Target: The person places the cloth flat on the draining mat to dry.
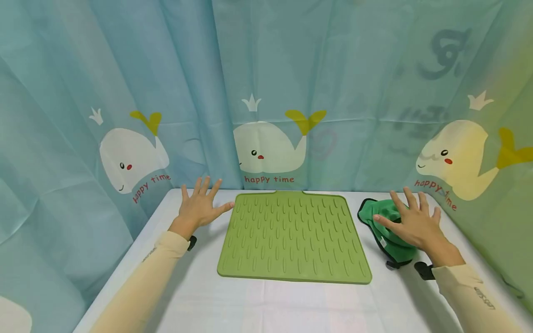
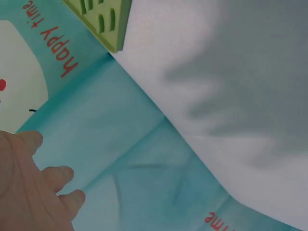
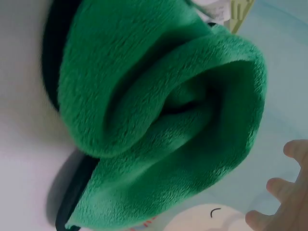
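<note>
A green drying mat [image 1: 293, 236] with raised oval ridges lies flat in the middle of the white table. Left of it, my left hand [image 1: 200, 208] is held with fingers spread and nothing in it; the left wrist view shows its fingertips [image 2: 60, 178] over the table's far edge. To the right of the mat lies a crumpled green plush cloth [image 1: 387, 222] with black edging and a small white tag. My right hand [image 1: 414, 224] hovers over that cloth, fingers spread. In the right wrist view the folded cloth [image 3: 159, 120] fills the middle, apart from the fingers [image 3: 279, 190].
A light blue curtain [image 1: 354, 92] printed with whales hangs behind and along both sides of the white table [image 1: 266, 305]. Both forearms wear beige sleeves [image 1: 150, 273], with a dark strap at each wrist.
</note>
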The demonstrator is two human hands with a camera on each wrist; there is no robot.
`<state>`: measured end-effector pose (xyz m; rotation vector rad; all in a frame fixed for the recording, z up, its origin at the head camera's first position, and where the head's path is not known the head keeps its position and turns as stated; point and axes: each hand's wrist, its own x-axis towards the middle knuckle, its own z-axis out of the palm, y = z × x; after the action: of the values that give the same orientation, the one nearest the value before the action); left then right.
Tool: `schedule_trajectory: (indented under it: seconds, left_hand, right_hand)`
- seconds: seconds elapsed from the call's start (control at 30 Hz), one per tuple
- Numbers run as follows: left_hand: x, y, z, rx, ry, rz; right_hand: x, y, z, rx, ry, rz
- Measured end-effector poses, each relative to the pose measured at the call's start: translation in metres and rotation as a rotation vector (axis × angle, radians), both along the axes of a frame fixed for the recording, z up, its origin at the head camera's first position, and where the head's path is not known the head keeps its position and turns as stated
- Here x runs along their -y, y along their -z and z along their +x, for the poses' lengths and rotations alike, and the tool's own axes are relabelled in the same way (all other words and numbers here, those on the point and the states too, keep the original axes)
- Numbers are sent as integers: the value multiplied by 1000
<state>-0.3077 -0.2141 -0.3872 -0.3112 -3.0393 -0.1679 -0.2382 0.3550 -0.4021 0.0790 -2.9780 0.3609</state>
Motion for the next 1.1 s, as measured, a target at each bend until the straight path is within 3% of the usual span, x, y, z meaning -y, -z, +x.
schedule_trajectory:
  seconds: [0.37,0.57,0.73,0.9,1.1]
  left_hand:
    - [-16,9,11,-21,8,30]
    - [-36,7,12,79,62,83]
    - [-53,7,5,130,85,191]
    - [-58,18,-1,119,49,302]
    - [-50,28,-1,124,-25,325]
  right_hand:
    - [14,6,-1,0,-10,-15]
    - [25,3,-6,13,-41,-71]
    - [37,-1,-12,34,-58,-145]
    - [44,-1,-14,28,-63,-206]
    - [40,5,-16,-37,-40,-214]
